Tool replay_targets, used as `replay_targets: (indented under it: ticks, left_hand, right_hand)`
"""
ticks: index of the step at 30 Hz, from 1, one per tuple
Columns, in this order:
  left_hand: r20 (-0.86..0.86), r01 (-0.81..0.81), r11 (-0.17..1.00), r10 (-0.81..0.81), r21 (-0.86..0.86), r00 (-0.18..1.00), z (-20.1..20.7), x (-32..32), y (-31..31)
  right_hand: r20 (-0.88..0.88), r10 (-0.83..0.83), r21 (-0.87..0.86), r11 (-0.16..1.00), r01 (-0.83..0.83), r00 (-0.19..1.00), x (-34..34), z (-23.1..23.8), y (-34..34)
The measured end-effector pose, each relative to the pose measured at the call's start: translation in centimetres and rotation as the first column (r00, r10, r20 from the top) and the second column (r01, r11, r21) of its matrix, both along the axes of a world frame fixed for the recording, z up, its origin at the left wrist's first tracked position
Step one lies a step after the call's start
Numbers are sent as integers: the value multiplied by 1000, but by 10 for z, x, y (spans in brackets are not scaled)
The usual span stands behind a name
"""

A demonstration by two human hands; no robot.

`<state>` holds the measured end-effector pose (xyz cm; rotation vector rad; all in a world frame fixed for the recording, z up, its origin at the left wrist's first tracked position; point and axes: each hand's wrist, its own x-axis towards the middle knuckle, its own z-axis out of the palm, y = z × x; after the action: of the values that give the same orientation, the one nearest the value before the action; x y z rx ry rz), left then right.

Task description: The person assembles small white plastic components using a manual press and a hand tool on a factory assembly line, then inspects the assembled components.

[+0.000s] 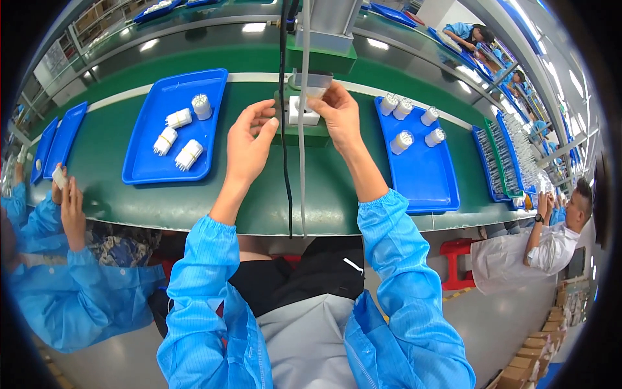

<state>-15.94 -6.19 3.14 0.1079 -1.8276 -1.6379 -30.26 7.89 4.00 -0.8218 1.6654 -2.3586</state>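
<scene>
My left hand (251, 139) is raised left of the press fixture, its fingers apart and nothing in them. At the fixture, my right hand (339, 115) has thumb and fingers closed round a pale, whitish part (316, 94), mostly hidden by the fingers and a grey cable. Just below it sits a white block (302, 112) on the green base (304, 138). To the left, a blue tray (146, 146) bears several white cylindrical parts (188, 155), some lying down, one upright. On the right, another blue tray (424, 183) holds several similar upright cylinders (402, 142) toward its far end.
A black cable (285, 175) and a grey cable (302, 188) hang in front of the fixture. Further right stand racks of blue and green trays (499, 155) with metal-looking pieces. Co-workers sit on both sides; one's hand (73, 214) is at the left. A red stool (457, 262) is at right.
</scene>
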Motion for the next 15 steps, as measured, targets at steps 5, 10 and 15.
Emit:
replay_targets:
  ticks: [5,10,15]
  left_hand:
    - [67,-67,935,96,-348,993,-5,-28,-1]
    - [14,-84,859,106,-505,994,-7,-40,0]
    - [98,-91,840,168,-536,981,-8,-37,4]
  right_hand:
    - [-107,53,256,966,-24,993,-2,5,3]
    - [-179,73,352,936,-5,981,-13,4,6]
    - [-195,189,428,899,-90,962,-22,3,11]
